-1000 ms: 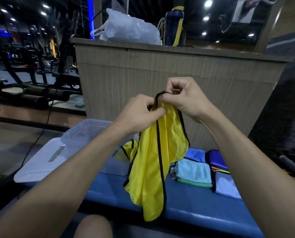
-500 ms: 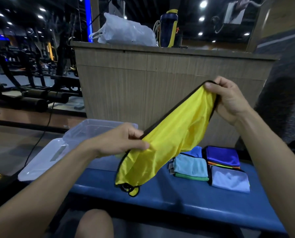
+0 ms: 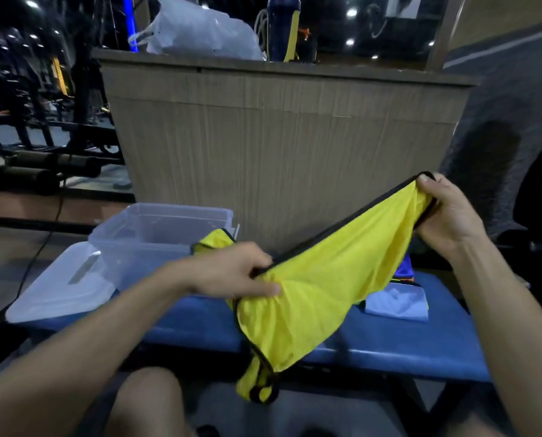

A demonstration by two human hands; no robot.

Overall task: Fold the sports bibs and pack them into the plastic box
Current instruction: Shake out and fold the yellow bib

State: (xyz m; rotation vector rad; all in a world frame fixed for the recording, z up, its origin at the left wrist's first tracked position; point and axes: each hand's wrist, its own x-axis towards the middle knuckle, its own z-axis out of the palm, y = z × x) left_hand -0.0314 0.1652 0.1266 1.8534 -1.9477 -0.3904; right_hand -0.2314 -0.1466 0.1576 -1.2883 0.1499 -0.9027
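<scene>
A yellow sports bib [image 3: 320, 288] with black trim is stretched in the air over the blue bench [image 3: 389, 345]. My left hand [image 3: 235, 269] grips its lower left end. My right hand [image 3: 446, 212] pinches the black edge at the upper right. The bib's loose end hangs below the bench's front edge. A clear plastic box [image 3: 156, 234] stands open at the bench's left end, with another bit of yellow bib [image 3: 214, 239] at its right rim. Folded bibs lie behind the yellow one: a light blue one [image 3: 398, 302] and a dark blue one [image 3: 405, 269], mostly hidden.
The box's clear lid [image 3: 58, 288] lies flat to the left of the box. A tall wood-panelled counter [image 3: 279, 137] stands right behind the bench, with a white plastic bag [image 3: 200, 33] and a dark bottle [image 3: 283, 26] on top. Gym machines [image 3: 42, 121] fill the left background. My knee [image 3: 146, 402] is below.
My hands have drawn apart, stretching the bib from a hanging bunch into a long slanted span. Both hands and the bib have dropped lower toward the bench.
</scene>
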